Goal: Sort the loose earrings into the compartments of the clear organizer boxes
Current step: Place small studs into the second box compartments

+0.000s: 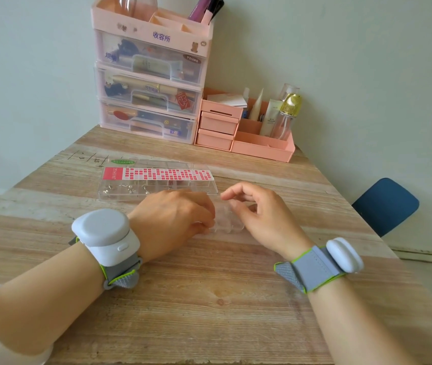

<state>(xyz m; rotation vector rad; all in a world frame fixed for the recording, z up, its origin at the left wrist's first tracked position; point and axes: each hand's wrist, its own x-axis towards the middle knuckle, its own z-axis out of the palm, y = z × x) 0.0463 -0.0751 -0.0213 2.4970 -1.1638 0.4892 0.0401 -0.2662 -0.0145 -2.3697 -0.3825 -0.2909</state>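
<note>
Left hand grips small clear box; right hand curled, seemingly empty.

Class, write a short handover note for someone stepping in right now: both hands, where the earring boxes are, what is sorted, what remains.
Left hand: fingers curled on the near small clear box, steadying it.
Right hand: thumb and forefinger pinched above that box; whether they hold an earring is too small to tell.
Long organizer box lies behind the hands.
Done: several earrings sit in its front left compartments.
Left: its right compartments look unfilled; the small box's contents cannot be seen.
</note>
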